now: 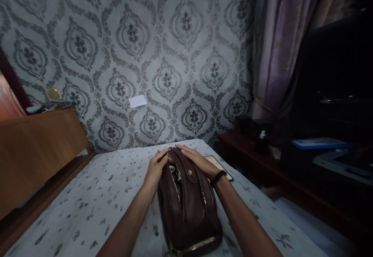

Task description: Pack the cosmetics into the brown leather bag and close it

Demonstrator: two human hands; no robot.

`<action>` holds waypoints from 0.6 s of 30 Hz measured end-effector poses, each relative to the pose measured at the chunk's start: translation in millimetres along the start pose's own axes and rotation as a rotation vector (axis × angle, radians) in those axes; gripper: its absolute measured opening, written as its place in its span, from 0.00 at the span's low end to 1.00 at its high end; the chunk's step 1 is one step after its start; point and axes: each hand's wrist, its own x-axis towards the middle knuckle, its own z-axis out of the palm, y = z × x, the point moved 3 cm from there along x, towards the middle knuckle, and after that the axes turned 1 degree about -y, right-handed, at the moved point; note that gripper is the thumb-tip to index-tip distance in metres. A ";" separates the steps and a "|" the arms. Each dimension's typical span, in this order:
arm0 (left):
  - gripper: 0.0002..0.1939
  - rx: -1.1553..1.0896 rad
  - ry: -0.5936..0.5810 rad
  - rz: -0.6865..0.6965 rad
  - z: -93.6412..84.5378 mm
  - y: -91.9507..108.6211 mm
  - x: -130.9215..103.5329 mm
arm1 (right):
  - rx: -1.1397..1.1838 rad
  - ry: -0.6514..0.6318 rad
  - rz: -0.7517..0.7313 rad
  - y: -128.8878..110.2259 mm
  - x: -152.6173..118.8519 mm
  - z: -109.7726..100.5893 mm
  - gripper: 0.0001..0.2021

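A dark brown leather bag [194, 206] with gold zippers lies on the bed in front of me. One long zipped pocket [175, 177] on its left side gapes, and small light-coloured items show inside, too dim to name. My left hand [157, 167] grips the bag's upper left edge beside that pocket, thumb and fingers bent around it. Across the upper right side of the bag rests my right hand [198, 161], its fingers stretched out flat toward the far end. A black band [218, 177] circles the right wrist.
Beyond my right wrist lies a flat tablet-like item [220, 165] with a pale face. The bed's patterned white sheet [116, 194] reaches the wall. A wooden headboard [40, 144] stands left; on the right are a dark red shelf [262, 163] and a blue-edged object [319, 143].
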 end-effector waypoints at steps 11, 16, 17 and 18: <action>0.33 -0.210 0.148 -0.207 -5.8 -7.2 8.5 | -0.034 -0.003 -0.013 -8.0 -1.5 1.3 0.30; 0.28 -0.267 0.033 -0.304 -1.5 -3.7 12.7 | -0.032 -0.017 -0.028 -13.1 1.2 0.8 0.30; 0.26 -0.270 0.020 -0.310 -1.6 -2.5 13.4 | -0.029 -0.017 -0.029 -13.6 1.5 0.8 0.30; 0.26 -0.270 0.008 -0.320 -2.2 -1.5 14.2 | -0.026 -0.018 -0.028 -13.8 1.7 0.9 0.30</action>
